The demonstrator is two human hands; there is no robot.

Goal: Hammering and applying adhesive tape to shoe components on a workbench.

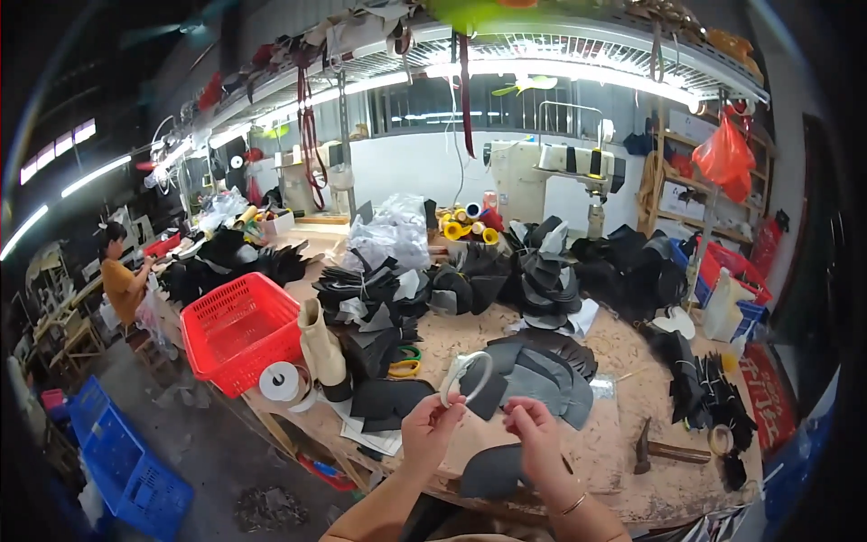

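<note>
The bare forearms (pixel 377 506) come in from the lower edge, a thin bracelet (pixel 575 503) around the right wrist. The left hand (pixel 433 434) has its thumb and fingertips pinched closed on the lower edge of a white ring-shaped roll (pixel 451 379), which is held up above the worktable (pixel 596 492). The right hand (pixel 536 435), just beside it, has its fingers curled and the thumb close to the forefinger; whether anything thin sits between them, I cannot tell.

Below the right hand lies a dark flat piece (pixel 489 471). To the right, a hammer (pixel 679 453) lies with its head toward the hands, near a small tape roll (pixel 720 440). Just beyond the hands, grey pieces (pixel 546 384) overlap in a fanned pile. Scissors (pixel 405 369) with yellow and green handles lie to the left, near a white spool (pixel 282 382) and an upright cream roll (pixel 321 348).

Farther back come a red basket (pixel 239 330) and bundles of dark pieces (pixel 549 285), then yellow spools (pixel 453 232) and a pale sewing machine (pixel 522 176). A red bag (pixel 725 155) hangs at the right. Far left, beyond a blue crate (pixel 131 465) on the floor, a co-worker (pixel 122 282) sits at another bench.
</note>
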